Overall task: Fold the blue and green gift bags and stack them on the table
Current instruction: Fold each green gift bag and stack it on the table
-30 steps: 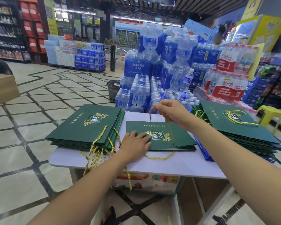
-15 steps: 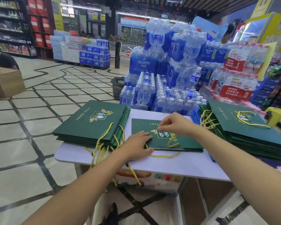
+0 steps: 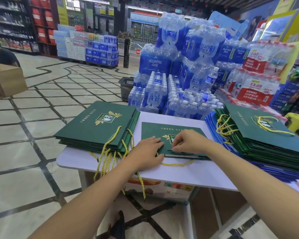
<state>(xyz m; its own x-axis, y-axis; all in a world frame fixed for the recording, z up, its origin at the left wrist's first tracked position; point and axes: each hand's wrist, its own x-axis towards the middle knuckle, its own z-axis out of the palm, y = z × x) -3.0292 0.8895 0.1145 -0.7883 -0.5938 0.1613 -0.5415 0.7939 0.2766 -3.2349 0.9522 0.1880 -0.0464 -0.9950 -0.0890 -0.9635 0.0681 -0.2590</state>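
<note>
A flat dark green gift bag (image 3: 155,131) with a gold logo lies in the middle of the white table (image 3: 188,175). My left hand (image 3: 148,153) presses flat on its near left corner. My right hand (image 3: 188,142) rests on the bag's near edge, fingers curled and pinching the gold cord handle down by the opening. The bag's other gold cord (image 3: 176,164) loops out over the table in front. A stack of folded green bags (image 3: 93,128) sits at the left, its cords hanging off the edge. A taller green stack (image 3: 266,142) sits at the right on blue bags (image 3: 210,120).
Shrink-wrapped packs of water bottles (image 3: 171,100) are piled right behind the table. A black basket (image 3: 126,87) stands on the tiled floor beyond. A yellow stool (image 3: 297,118) is at the far right, a cardboard box (image 3: 9,81) at the far left.
My right hand lowered the raised gold handle onto the bag and drew back to the bag's near edge. My left hand stayed pressed on the near left corner.
</note>
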